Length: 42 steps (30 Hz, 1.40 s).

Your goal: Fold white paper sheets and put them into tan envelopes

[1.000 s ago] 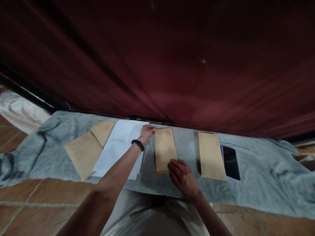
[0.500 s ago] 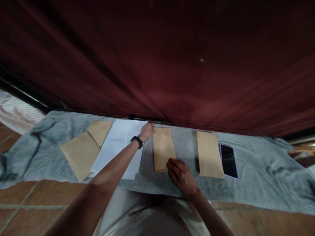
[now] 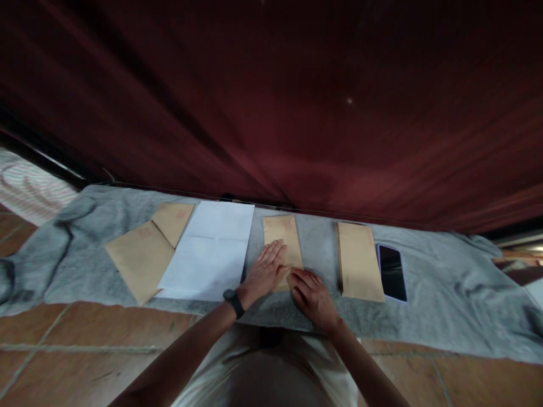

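A brown paper envelope [image 3: 282, 229] with faint red print lies upright in front of me on the grey cloth. My left hand [image 3: 267, 271], a black watch on its wrist, rests flat across the middle of this envelope with fingers stretched out. At the envelope's lower right edge, my right hand [image 3: 314, 299] has its fingers curled together on the paper; the fingertips are partly hidden. Left of my hands lie white paper sheets [image 3: 212, 249] with crease lines. A stack of brown envelopes [image 3: 360, 263] is to the right.
Two more brown envelopes, one tilted in front [image 3: 142, 257] and one behind [image 3: 175, 220], overlap at the left. A phone [image 3: 392, 274] lies beside the right stack. The grey cloth [image 3: 445, 294] covers a narrow bench, with a dark red curtain [image 3: 271, 113] behind and a tiled floor [image 3: 102, 345] below.
My left hand has come down and toward me from the envelope's top left corner and now lies flat on its middle. My right hand stays at the lower right edge.
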### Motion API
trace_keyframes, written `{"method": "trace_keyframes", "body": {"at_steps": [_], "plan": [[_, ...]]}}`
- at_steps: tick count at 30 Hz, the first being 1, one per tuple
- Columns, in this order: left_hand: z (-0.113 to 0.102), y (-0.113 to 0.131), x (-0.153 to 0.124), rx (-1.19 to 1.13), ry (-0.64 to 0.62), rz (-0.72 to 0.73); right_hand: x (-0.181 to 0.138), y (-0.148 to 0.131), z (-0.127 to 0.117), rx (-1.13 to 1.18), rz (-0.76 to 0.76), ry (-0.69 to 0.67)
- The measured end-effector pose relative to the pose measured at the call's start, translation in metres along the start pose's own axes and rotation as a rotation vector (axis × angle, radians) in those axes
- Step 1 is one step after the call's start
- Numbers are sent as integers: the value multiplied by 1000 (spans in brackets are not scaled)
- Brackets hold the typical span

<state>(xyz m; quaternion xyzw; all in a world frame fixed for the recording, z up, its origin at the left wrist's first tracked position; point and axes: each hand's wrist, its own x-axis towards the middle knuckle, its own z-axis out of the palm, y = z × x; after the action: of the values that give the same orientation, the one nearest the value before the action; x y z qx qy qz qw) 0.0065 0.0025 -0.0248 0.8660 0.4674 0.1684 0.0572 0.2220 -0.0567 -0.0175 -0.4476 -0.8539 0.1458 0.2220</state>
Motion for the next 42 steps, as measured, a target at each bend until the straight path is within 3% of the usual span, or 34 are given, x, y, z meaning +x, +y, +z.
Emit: {"method": "trace_keyframes", "body": {"at_steps": [4,11,14,16,20,24,27,32,36,39,42], "plan": [[-2,-20,4,72,6,-83,-1,1,1,-10,-9,4],[-6,-34,58,146,-69,-203,-2,2,0,-18,-27,34],[-7,-33,64,156,-87,-254,-1,0,-2,-15,-30,28],[-7,-23,48,149,-88,-218,0,-1,-2,-7,-22,25],[-4,10,-14,100,-74,-37,0,-1,-1,19,17,22],[-8,24,-51,78,-82,-51,-1,2,1,40,39,-4],[-12,13,-33,41,-127,-46,-2,3,2,38,45,-4],[-6,-3,47,19,-224,-13,-1,0,-1,24,25,14],[4,-1,96,23,-190,-8,-1,-2,-4,31,17,36],[9,5,89,15,-182,-7,-1,-2,-4,29,21,35],[7,12,41,-37,-165,38,-2,1,-2,35,39,29]]}}
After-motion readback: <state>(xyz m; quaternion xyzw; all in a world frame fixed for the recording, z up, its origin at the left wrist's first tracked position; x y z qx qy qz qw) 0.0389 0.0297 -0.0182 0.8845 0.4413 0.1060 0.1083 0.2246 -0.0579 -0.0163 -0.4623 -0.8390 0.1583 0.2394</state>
